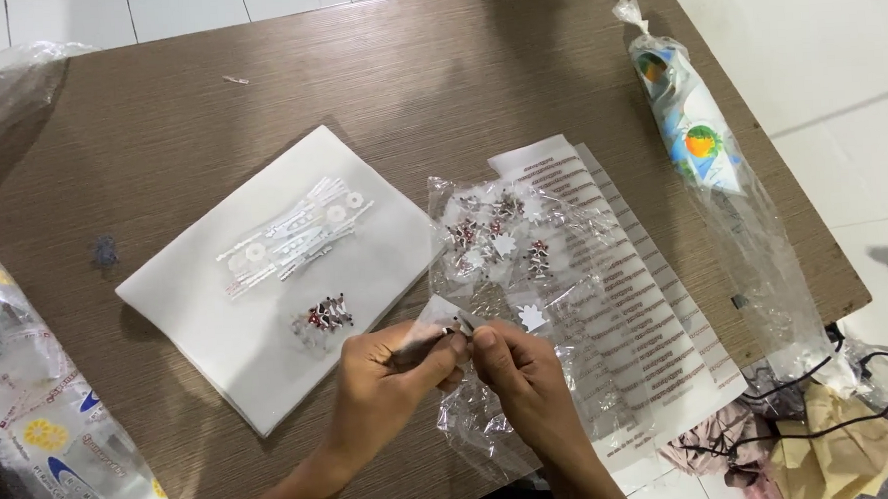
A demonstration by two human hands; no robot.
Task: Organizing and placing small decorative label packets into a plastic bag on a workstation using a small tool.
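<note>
My left hand (385,380) and my right hand (522,374) meet near the table's front edge, both pinching one small clear packet (441,314) with a tiny metal part at its mouth. Just beyond my right hand lies a crumpled clear plastic bag (509,242) holding several small red-and-silver parts and white star-shaped pieces. A white paper sheet (217,309) lies left of it, with a small pile of red-and-silver parts (322,317) and a row of filled clear packets (294,236) on it.
Printed paper sheets (658,340) lie under the bag on the right. A long printed plastic sleeve (704,148) lies along the brown table's (209,120) right edge; another printed bag (43,427) sits at the left. Cloth and a black cable (850,401) lie off the right corner.
</note>
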